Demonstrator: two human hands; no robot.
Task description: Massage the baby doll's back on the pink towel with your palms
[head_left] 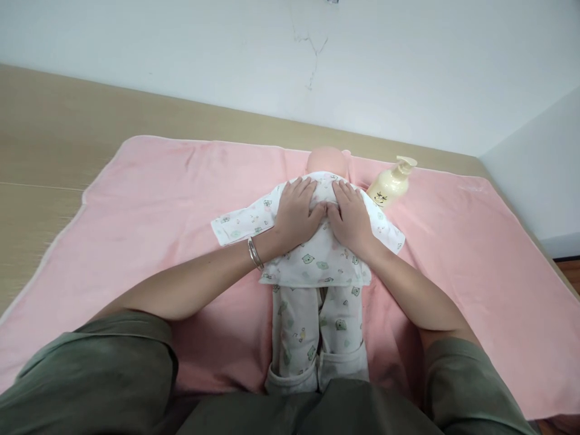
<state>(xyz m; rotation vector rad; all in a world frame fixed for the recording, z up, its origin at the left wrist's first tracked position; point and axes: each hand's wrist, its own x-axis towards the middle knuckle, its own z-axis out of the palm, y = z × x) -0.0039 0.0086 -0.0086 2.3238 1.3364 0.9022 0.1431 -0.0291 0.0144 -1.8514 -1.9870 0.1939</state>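
A baby doll (pixel 327 160) lies face down, its bald head pointing away from me. It wears a white printed top (pixel 312 266) and matching trousers (pixel 296 329), with the sleeves stretched out to both sides. My left hand (pixel 296 211) rests flat on the left half of the doll's upper back, fingers pointing to its shoulder. On the right half my right hand (pixel 351 217) lies the same way. Both thumbs come close together at the middle of the back. Neither hand grips anything. The doll's face is hidden.
A pink blanket (pixel 181 199) is spread under the doll over a wooden surface (pixel 58 115). Beside the doll's right shoulder, a cream pump bottle (pixel 389 184) leans tilted. A white wall (pixel 203 54) stands behind.
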